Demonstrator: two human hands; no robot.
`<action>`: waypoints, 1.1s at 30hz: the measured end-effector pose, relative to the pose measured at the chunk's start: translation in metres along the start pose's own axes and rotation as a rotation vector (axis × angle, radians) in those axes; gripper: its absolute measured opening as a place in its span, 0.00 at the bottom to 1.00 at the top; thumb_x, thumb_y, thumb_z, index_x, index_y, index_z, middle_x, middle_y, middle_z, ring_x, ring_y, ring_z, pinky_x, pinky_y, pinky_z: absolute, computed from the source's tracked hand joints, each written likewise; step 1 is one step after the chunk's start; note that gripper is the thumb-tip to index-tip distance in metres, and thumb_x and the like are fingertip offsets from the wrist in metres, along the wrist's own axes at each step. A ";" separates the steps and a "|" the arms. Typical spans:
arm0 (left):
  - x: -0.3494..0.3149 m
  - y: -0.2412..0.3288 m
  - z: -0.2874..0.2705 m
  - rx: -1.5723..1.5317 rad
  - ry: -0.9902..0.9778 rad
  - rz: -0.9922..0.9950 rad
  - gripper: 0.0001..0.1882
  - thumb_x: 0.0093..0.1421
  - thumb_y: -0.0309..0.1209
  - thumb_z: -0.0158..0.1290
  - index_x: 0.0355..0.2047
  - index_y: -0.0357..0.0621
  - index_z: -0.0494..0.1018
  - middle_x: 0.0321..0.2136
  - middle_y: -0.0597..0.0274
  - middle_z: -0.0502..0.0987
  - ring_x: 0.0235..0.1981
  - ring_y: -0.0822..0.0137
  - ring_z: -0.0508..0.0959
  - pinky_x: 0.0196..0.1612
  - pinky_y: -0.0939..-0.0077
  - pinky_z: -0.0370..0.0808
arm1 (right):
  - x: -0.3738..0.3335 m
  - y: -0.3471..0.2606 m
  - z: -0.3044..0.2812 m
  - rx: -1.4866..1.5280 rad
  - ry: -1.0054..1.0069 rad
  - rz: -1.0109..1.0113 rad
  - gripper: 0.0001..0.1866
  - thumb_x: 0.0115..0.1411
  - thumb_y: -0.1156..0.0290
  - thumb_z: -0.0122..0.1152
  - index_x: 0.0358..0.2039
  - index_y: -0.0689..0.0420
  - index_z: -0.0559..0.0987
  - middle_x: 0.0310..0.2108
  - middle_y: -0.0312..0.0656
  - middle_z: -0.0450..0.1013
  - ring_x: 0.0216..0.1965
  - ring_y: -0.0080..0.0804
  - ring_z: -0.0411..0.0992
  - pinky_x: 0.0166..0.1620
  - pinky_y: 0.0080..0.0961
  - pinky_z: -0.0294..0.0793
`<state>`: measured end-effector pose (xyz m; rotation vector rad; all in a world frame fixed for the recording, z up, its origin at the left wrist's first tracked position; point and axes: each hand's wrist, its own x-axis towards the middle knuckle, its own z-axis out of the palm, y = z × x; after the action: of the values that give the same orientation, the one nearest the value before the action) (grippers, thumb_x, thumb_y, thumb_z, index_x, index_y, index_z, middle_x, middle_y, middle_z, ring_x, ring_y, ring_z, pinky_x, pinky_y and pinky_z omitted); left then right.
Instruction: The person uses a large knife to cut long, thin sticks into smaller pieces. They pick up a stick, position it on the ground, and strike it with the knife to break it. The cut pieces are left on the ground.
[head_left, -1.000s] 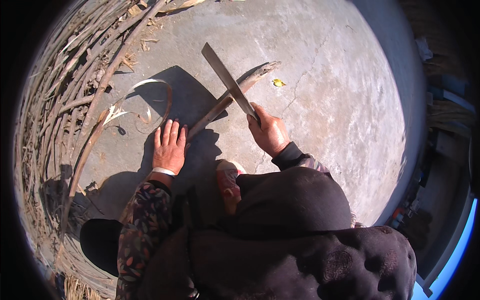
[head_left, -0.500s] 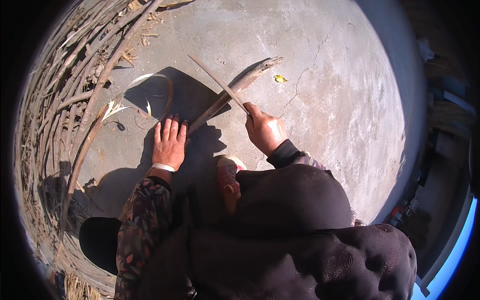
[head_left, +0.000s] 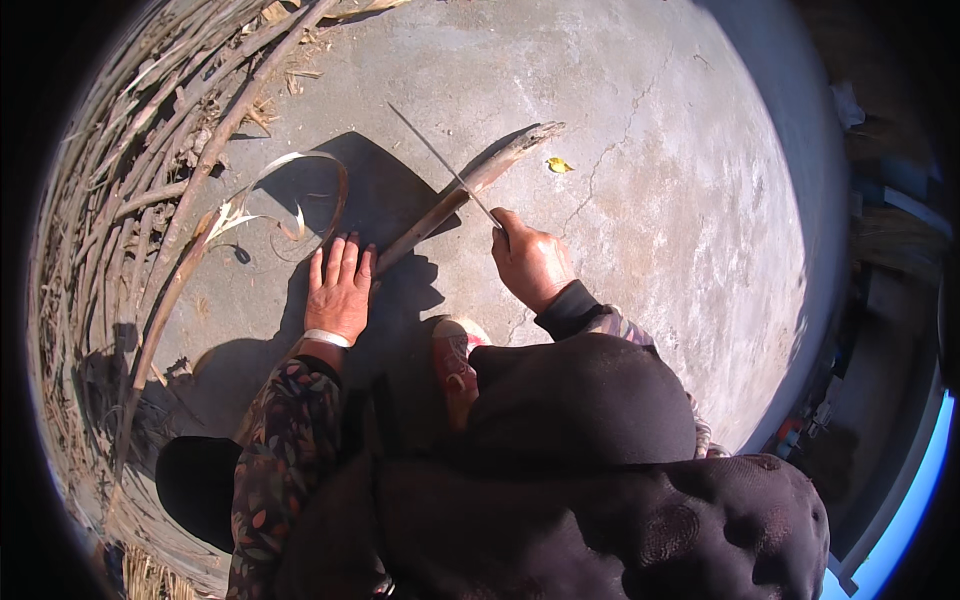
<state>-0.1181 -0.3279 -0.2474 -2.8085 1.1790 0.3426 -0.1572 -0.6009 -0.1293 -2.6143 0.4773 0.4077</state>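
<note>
My left hand lies flat with fingers stretched forward, its thumb side against a thick brown branch. The branch slants across the concrete to a pale, ragged far end; its near part goes out of sight by the hand. A bent strip of peeled wood curves just beyond my left fingertips. My right hand is closed round the near end of a long, thin, pointed blade, its handle hidden in the fist. In this view the blade crosses over the branch and appears nearly edge-on.
Long dry sticks are heaped along the left side. Beyond the branch lies a small yellow leaf. A red shoe stands between my arms on the concrete floor. Various dim items sit along the right edge.
The blade has turned in my right hand, from showing a broader brown side to a thin edge. Its tip has shifted slightly right. Both hands stay nearly in place.
</note>
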 end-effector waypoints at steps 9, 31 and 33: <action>0.002 -0.002 -0.003 -0.187 0.201 0.039 0.30 0.60 0.40 0.53 0.60 0.50 0.59 0.63 0.53 0.60 0.66 0.53 0.57 0.64 0.45 0.54 | 0.006 -0.019 -0.049 0.496 0.402 -0.387 0.18 0.59 0.75 0.59 0.51 0.56 0.73 0.23 0.48 0.74 0.25 0.44 0.77 0.30 0.33 0.76; 0.000 -0.002 0.001 0.095 0.077 0.025 0.30 0.63 0.41 0.49 0.63 0.51 0.58 0.67 0.55 0.56 0.69 0.55 0.53 0.67 0.48 0.50 | 0.020 0.024 0.002 0.210 0.049 -0.123 0.13 0.62 0.63 0.56 0.45 0.55 0.75 0.23 0.54 0.75 0.27 0.55 0.75 0.30 0.45 0.74; 0.000 -0.002 -0.001 -0.067 0.099 0.014 0.30 0.62 0.41 0.50 0.63 0.50 0.58 0.66 0.54 0.56 0.68 0.55 0.54 0.67 0.48 0.50 | 0.021 0.007 -0.017 0.173 0.050 -0.165 0.12 0.62 0.64 0.57 0.44 0.56 0.76 0.23 0.54 0.75 0.28 0.54 0.75 0.30 0.44 0.75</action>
<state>-0.1164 -0.3265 -0.2469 -2.9068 1.2287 0.2515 -0.1377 -0.6206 -0.1254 -2.4777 0.2951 0.2366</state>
